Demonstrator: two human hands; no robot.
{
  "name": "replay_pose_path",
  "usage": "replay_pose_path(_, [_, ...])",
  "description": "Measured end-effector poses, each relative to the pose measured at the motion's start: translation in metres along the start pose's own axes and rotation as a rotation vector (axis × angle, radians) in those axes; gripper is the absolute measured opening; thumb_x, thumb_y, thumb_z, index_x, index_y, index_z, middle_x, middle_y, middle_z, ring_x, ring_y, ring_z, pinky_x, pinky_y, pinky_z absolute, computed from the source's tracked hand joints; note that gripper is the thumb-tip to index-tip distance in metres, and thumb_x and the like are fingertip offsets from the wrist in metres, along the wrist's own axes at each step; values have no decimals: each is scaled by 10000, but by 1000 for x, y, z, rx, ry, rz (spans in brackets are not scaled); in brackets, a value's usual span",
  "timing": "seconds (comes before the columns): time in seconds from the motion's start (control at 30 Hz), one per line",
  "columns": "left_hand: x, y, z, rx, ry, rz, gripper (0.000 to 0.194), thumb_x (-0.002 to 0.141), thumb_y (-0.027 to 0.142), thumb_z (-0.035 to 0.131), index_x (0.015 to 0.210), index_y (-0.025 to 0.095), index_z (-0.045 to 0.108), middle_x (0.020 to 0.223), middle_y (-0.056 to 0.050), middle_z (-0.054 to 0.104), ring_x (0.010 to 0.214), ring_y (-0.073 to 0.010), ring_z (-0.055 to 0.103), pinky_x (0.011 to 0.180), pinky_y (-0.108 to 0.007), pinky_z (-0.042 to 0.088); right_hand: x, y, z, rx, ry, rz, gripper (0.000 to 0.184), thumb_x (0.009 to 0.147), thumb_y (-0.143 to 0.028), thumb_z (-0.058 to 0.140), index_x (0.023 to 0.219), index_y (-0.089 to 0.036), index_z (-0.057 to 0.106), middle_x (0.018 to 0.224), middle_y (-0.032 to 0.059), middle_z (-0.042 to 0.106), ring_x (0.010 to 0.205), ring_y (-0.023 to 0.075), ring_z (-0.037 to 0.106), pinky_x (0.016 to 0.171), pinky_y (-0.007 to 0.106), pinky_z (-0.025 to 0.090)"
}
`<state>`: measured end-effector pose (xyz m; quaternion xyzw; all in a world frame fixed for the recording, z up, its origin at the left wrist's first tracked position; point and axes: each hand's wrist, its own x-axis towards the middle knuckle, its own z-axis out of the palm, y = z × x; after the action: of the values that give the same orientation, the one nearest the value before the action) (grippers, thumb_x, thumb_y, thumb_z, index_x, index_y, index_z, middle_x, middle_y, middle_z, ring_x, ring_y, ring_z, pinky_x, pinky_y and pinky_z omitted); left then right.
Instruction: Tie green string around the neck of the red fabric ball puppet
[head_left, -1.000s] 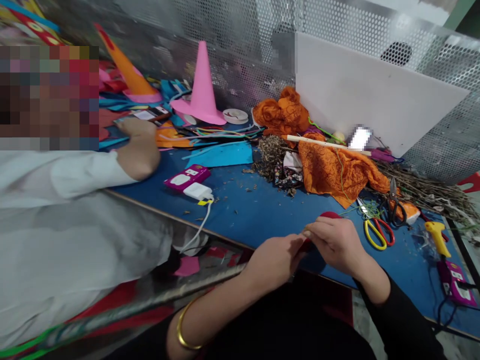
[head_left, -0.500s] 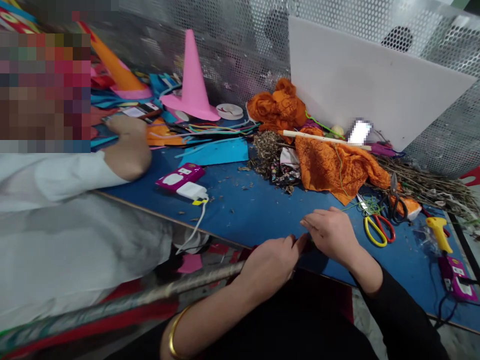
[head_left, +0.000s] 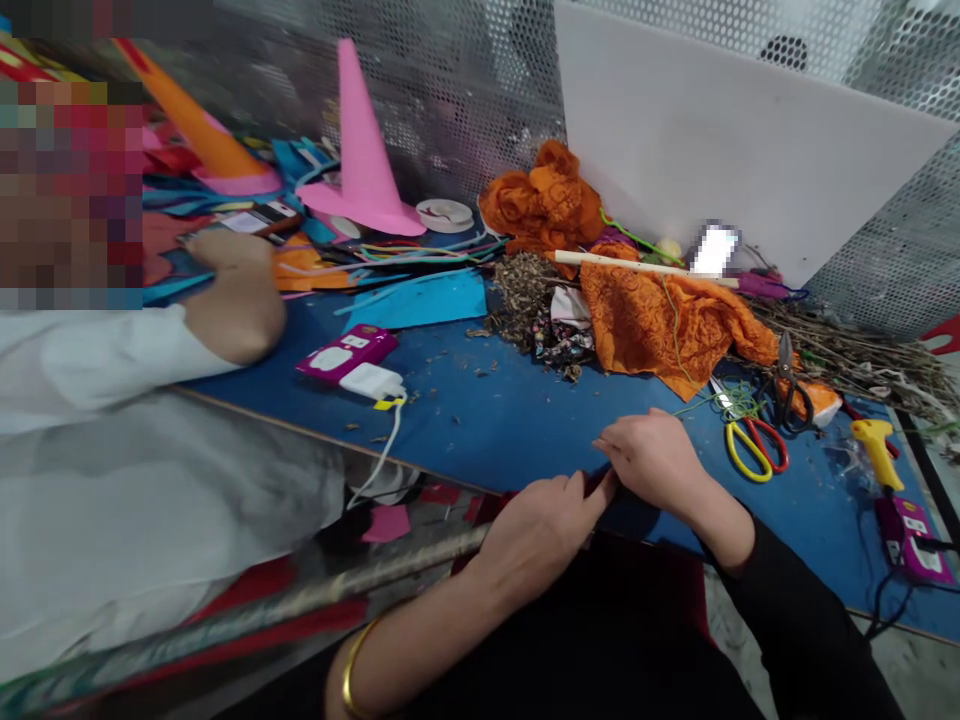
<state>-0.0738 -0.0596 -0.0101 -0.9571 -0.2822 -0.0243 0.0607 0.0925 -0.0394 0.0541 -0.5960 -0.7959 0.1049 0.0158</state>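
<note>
My left hand [head_left: 536, 525] is wrapped around a long wrapped stick [head_left: 405, 562], which slants down to the lower left past the table edge. At the stick's upper end, my right hand [head_left: 651, 462] is closed with its fingers curled down, touching the left fingertips. What the right fingers pinch is hidden beneath them. A thin green thread [head_left: 739, 400] lies tangled on the table, and a strand of it reaches toward the right hand. Scissors with yellow and red handles [head_left: 750, 450] lie just right of that hand, beside dark scissors [head_left: 791, 390].
Orange cloth [head_left: 652, 325] and dry twigs [head_left: 862, 355] lie behind my hands on the blue table [head_left: 517, 430]. A yellow glue gun [head_left: 876, 450] and purple power strip [head_left: 915, 540] are at right. Another purple strip [head_left: 349, 355] and a person's arm [head_left: 232, 300] are at left.
The view has shifted slightly, so the table things sit a little further left and higher. Both hands keep nearly the same grip and place at the stick's end.
</note>
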Motion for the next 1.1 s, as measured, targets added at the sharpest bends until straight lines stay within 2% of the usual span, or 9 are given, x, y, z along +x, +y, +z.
replay_pose_path(0.17, [1, -3, -3, -40, -16, -45, 462, 880, 86, 439, 1338, 147, 449, 788, -41, 600, 646, -208, 610, 548, -317, 493, -12, 6, 2, 206, 152, -25, 277, 922, -252, 551, 675, -167, 643, 700, 20, 695, 652, 127, 580, 692, 288, 298])
replay_pose_path(0.3, [0, -10, -6, -99, -25, -120, 400, 908, 158, 474, 1307, 184, 493, 823, -38, 617, 656, -198, 616, 551, -300, 470, -35, 19, -10, 674, 240, -67, 281, 910, -274, 552, 657, -171, 616, 634, 2, 640, 627, 117, 555, 673, 253, 371])
replay_pose_path(0.47, [0, -21, -13, -98, 17, -219, 368, 936, 194, 458, 1299, 215, 515, 831, -32, 632, 647, -187, 619, 562, -289, 450, -62, 52, -11, 1340, 44, 33, 275, 873, -378, 609, 693, -176, 560, 599, -25, 563, 498, 104, 548, 598, 259, 468])
replay_pose_path(0.53, [1, -24, -17, -96, 26, -250, 360, 943, 205, 450, 1295, 212, 522, 844, -38, 642, 665, -191, 627, 573, -288, 453, -69, 70, -5, 1512, -59, 59, 266, 848, -387, 644, 718, -176, 546, 572, -58, 494, 402, 70, 461, 555, 268, 489])
replay_pose_path(0.6, [1, -27, -20, -109, 17, -282, 359, 945, 219, 450, 1296, 214, 524, 858, -42, 653, 681, -197, 636, 581, -288, 461, -73, 88, 1, 1598, -137, 63, 261, 823, -393, 670, 745, -174, 552, 551, -82, 428, 350, 39, 330, 441, 229, 430])
replay_pose_path(0.7, [-2, -33, -24, -207, -21, -328, 360, 943, 251, 466, 1298, 228, 524, 924, -47, 685, 749, -205, 665, 636, -289, 490, -73, 112, 5, 1543, -157, 58, 282, 800, -416, 687, 747, -165, 570, 531, -88, 370, 374, 30, 228, 362, 180, 233])
replay_pose_path(0.77, [-4, -38, -26, -314, -39, -343, 352, 945, 279, 467, 1289, 237, 529, 997, -53, 703, 829, -210, 683, 709, -297, 510, -68, 122, 5, 1386, -68, 93, 285, 806, -411, 683, 720, -158, 583, 532, -76, 367, 416, 42, 246, 391, 190, 188])
replay_pose_path(0.97, [-12, -48, -40, -685, -156, -170, 302, 904, 294, 503, 1194, 280, 587, 1124, -4, 709, 981, -191, 674, 817, -284, 501, -34, 118, 12, 1013, 525, 186, 262, 790, -392, 664, 661, -177, 586, 584, -47, 442, 528, 91, 343, 500, 234, 279])
replay_pose_path(1.1, [-11, -46, -50, -1058, -227, -164, 260, 847, 299, 545, 1089, 249, 626, 1015, 23, 717, 887, -156, 663, 801, -250, 500, -15, 107, 30, 774, 722, 252, 242, 835, -375, 589, 696, -179, 614, 622, -17, 527, 606, 132, 463, 585, 254, 363])
